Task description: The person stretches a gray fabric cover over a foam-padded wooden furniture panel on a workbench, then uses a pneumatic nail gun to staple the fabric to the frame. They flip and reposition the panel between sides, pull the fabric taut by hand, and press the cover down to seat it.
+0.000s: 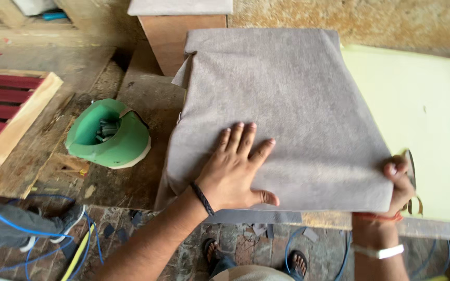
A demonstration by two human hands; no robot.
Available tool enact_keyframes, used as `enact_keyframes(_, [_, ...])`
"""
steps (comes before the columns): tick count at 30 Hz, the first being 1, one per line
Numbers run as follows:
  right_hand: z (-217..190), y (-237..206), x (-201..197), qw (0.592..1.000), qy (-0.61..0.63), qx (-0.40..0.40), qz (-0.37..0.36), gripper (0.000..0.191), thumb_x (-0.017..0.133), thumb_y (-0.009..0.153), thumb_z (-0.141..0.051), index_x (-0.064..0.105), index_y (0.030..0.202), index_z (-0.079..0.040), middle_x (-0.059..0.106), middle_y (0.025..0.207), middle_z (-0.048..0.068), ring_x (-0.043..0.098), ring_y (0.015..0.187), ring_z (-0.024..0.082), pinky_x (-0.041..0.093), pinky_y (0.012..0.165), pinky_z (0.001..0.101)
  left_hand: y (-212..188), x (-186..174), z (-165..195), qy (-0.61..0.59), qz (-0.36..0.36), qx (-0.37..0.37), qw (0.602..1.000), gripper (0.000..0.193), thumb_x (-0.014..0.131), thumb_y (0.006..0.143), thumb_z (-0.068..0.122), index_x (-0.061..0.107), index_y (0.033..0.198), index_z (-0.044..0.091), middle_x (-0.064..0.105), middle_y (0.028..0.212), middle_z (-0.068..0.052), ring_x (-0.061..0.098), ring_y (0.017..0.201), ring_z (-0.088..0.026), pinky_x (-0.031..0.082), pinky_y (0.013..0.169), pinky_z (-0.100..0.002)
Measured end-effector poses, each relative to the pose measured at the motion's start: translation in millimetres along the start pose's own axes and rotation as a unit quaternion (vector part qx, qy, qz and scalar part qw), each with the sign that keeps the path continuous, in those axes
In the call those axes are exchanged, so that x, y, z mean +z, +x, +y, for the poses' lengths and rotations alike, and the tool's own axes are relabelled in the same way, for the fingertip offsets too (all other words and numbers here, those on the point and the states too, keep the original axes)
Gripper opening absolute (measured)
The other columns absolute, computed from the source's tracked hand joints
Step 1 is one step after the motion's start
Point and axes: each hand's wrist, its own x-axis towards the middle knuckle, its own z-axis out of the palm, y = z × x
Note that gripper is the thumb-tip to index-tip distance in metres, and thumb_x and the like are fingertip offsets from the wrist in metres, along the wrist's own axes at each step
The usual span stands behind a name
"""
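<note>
Grey fabric: left hand pressed flat, fingers spread; right hand pinching its corner.

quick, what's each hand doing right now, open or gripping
Left hand: open, palm flat on the grey fabric, fingers spread.
Right hand: closed, pinching the fabric's near right corner, beside the pale green foam sheet.

The wooden workbench (scuffed) bears a grey-covered cushion and green bowl.
</note>
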Motion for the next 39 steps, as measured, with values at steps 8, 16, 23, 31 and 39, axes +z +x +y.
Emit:
enact_keyframes(8, [10, 68, -30, 0.945, 0.133, 0.121, -0.272, 0.019, 0.059, 0.098, 0.012, 0.06, 0.092, -0.006, 0.071, 0.094, 0.008, 0.067, 0.091, 0.016, 0.051, 0.089, 0.0279, 20, 10, -62, -0.36, 0.27, -0.21, 0.868, 0.073, 0.06, 0.091, 0.063, 0.062, 0.136, 0.005, 0.067, 0.137, -0.017, 0.063, 0.129, -0.027, 0.051, 0.107, -0.041])
enact_keyframes(16, [25, 46, -52, 0.965, -0.012, 0.17, -0.199, 0.014, 0.057, 0.098, 0.005, 0.062, 0.092, -0.006, 0.071, 0.104, 0.009, 0.068, 0.094, 0.017, 0.056, 0.092, 0.0319, 11, 52, -226, -0.658, 0.238, -0.432, 0.569, 0.046, 0.067, 0.095, 0.05, 0.072, 0.117, 0.01, 0.074, 0.112, -0.003, 0.067, 0.101, -0.018, 0.053, 0.088, -0.037])
enact_keyframes(23, [33, 25, -63, 0.985, -0.03, 0.139, -0.095, 0.015, 0.059, 0.101, -0.001, 0.062, 0.088, -0.009, 0.069, 0.1, 0.004, 0.068, 0.092, 0.02, 0.057, 0.085, 0.0392, 68, 86, -272, -0.564, 0.29, -0.423, 0.647, 0.036, 0.072, 0.088, 0.027, 0.078, 0.101, -0.007, 0.079, 0.106, -0.017, 0.071, 0.088, -0.026, 0.056, 0.07, -0.042])
enact_keyframes(31, [38, 8, -73, 0.991, 0.048, 0.073, -0.105, 0.016, 0.059, 0.107, -0.001, 0.057, 0.092, -0.008, 0.065, 0.096, 0.005, 0.068, 0.1, 0.022, 0.057, 0.097, 0.0372, 48, 20, -316, -0.617, 0.32, -0.488, 0.528, 0.034, 0.046, 0.101, 0.036, 0.065, 0.103, 0.008, 0.074, 0.097, -0.012, 0.076, 0.09, -0.028, 0.065, 0.077, -0.047])
enact_keyframes(39, [43, 10, -87, 0.984, 0.095, 0.099, -0.112, 0.019, 0.057, 0.105, 0.004, 0.059, 0.09, -0.007, 0.068, 0.095, 0.007, 0.068, 0.098, 0.022, 0.055, 0.098, 0.0363, 65, 93, -311, -0.253, 0.063, -0.452, 0.853, 0.032, 0.06, 0.099, 0.032, 0.068, 0.114, 0.005, 0.074, 0.108, -0.018, 0.072, 0.1, -0.034, 0.056, 0.088, -0.047])
